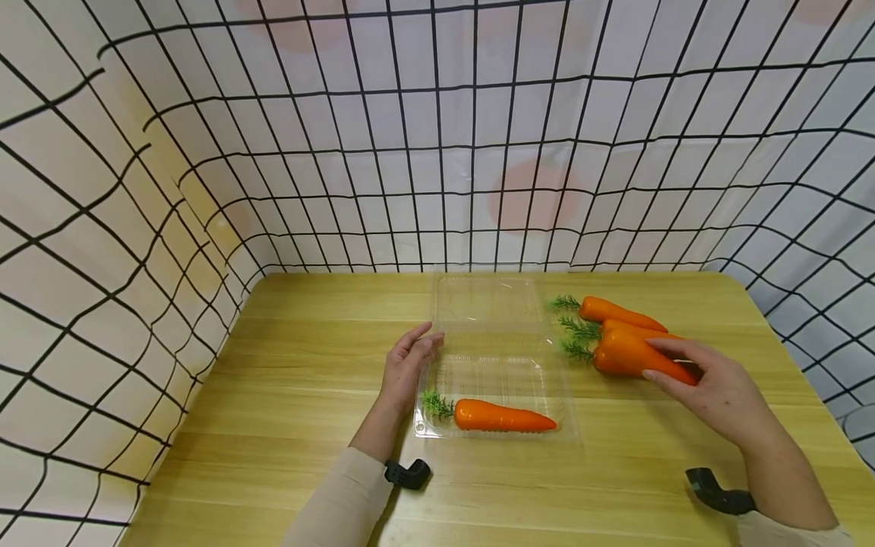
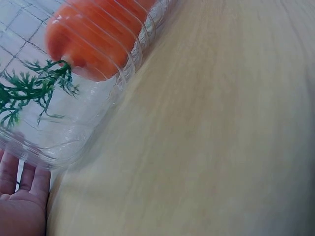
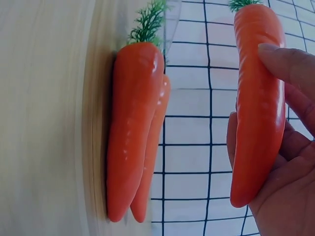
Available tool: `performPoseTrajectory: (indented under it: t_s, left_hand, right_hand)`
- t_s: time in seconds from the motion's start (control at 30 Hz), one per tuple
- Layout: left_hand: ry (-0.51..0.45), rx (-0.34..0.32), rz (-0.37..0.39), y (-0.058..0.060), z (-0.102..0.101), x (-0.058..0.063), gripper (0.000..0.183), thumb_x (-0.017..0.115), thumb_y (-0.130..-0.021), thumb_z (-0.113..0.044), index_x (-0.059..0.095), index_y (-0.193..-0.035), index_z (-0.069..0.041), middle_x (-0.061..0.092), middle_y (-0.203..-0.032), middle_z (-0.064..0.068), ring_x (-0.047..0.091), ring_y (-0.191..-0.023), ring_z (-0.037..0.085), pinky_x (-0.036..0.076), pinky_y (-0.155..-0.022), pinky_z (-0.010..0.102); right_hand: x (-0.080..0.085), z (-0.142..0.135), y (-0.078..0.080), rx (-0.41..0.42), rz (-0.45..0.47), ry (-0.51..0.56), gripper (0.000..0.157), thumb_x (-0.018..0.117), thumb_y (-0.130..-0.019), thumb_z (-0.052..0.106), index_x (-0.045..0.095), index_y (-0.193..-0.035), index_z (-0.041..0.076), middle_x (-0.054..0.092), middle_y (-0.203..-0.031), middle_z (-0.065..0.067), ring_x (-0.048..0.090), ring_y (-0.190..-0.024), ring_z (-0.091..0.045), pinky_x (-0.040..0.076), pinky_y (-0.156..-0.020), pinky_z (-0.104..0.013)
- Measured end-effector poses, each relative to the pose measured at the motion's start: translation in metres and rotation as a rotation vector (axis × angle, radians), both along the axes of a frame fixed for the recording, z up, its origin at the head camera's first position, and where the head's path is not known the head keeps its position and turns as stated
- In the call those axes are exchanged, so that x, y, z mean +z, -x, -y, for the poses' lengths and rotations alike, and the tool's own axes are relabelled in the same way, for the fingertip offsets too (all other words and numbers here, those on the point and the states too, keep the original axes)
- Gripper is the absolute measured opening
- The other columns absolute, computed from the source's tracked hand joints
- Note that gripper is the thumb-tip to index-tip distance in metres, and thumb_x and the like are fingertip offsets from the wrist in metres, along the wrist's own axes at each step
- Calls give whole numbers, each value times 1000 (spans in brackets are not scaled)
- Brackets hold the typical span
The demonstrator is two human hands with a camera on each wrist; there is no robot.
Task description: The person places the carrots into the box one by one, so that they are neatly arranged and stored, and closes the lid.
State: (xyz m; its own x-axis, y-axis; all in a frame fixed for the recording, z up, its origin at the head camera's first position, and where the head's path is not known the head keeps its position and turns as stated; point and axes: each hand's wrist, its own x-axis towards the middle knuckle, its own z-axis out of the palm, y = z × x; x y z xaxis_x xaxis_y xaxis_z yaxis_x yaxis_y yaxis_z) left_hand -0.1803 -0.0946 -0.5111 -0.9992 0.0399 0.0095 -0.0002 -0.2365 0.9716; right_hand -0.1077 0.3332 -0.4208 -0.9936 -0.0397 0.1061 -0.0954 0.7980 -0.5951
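Observation:
A clear plastic clamshell box [image 1: 495, 380] lies on the table with its lid [image 1: 488, 300] folded back toward the rear. Inside its front part rests an orange toy carrot [image 1: 502, 415] with green leaves pointing left. My left hand [image 1: 405, 368] is at the box's left side; in the left wrist view its straight fingers [image 2: 38, 179] touch the clear wall. Over on the right, my right hand [image 1: 714, 387] grips another carrot [image 3: 258, 108] between thumb and fingers, raised off the table. Two more carrots lie beside it, one nearer [image 3: 132, 132] and one partly hidden behind [image 3: 156, 142].
The wooden table [image 1: 294, 410] is bordered at the back and sides by a black wire grid [image 1: 472, 144] with white sheeting behind. Black wrist-worn devices sit on both arms, one at the left wrist [image 1: 408, 475] and one at the right wrist [image 1: 718, 494].

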Motion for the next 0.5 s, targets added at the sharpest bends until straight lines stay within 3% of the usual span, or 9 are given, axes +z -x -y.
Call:
performPoseTrajectory:
  t_s: [0.17, 0.5]
  left_hand:
    - [-8, -5, -7, 1, 0, -1, 45, 52, -105, -12, 47, -147, 5, 64, -137, 26, 59, -131, 40, 43, -118, 45]
    - [-5, -4, -9, 1, 1, -1, 44, 52, -104, -10, 48, -146, 6, 64, -136, 27, 61, -129, 38, 44, -117, 44]
  right_hand:
    - [2, 8, 1, 14, -25, -2, 52, 76, -92, 39, 63, -138, 18, 60, -141, -23, 55, -119, -39, 32, -78, -1]
    - [6, 22, 4, 62, -42, -7, 50, 80, -89, 35, 65, -135, 20, 62, -138, -21, 56, -119, -40, 37, -82, -17]
